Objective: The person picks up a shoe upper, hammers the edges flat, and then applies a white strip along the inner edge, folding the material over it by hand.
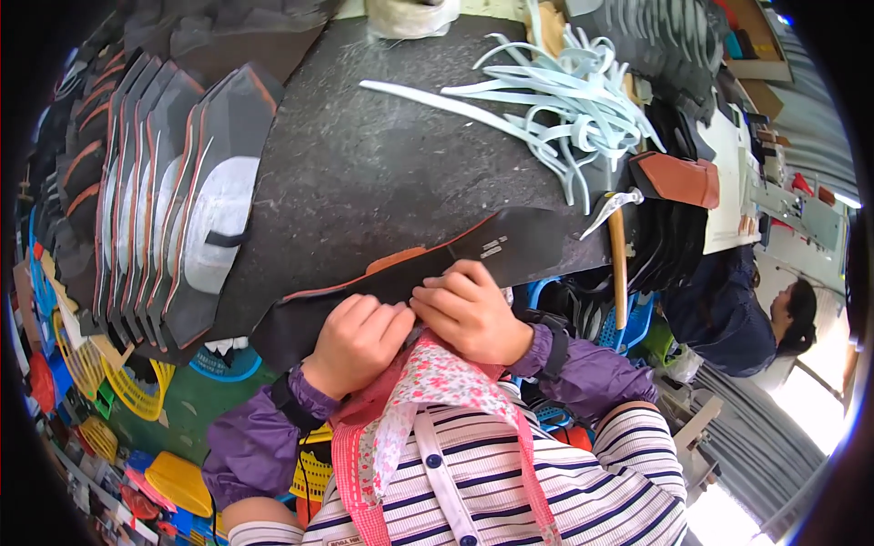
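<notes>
Two grips: left hand (358,344) and right hand (473,314) curled closed, pinching leather piece (526,238)
Leather piece: along near edge of worktable (355,155)
Orange edging (396,261): apparently on; remaining work unclear

The leather piece (521,238) is black with an orange-brown edge. The worktop (364,155) is dark grey with pale speckles. The strips (605,114) are pale blue. The stacked pieces (223,191) are black and grey, edged in orange-brown. The sleeve covers (246,450) are purple. The shirt (592,482) has navy stripes on white; the apron (451,378) shows pink-red flowers on white.
</notes>
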A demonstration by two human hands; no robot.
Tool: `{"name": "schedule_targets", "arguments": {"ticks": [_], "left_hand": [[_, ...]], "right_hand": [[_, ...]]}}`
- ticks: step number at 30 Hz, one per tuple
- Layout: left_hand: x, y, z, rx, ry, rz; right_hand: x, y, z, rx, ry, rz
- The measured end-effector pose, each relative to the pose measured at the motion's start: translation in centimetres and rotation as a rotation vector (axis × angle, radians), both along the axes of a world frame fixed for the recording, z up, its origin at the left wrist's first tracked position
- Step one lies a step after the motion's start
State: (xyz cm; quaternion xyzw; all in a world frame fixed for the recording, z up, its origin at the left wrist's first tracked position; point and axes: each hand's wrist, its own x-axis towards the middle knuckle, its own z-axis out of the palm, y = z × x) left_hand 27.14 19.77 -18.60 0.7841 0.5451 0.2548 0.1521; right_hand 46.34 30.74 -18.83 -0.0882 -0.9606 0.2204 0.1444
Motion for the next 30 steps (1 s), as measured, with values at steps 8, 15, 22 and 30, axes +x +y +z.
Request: {"name": "schedule_targets", "arguments": {"ticks": [8,15,22,30], "left_hand": [[0.0,1.2,4.6,0.492,0.059,-0.168],[-3.3,4.0,4.5,0.348,0.093,0.128],[-10.3,3.2,2.3,0.156,0.417,0.933],[-11.4,3.2,1.4,0.05,0.172,0.987]], "right_hand": [[1.3,2.6,3.5,-0.345,0.153,-0.412],[24.7,19.1,3.8,0.581,-0.028,-1.403],[29.1,23.1,2.7,-0.389,0.064,-1.915],[-6.0,11.7,6.7,-0.1,0.173,-0.528]]}}
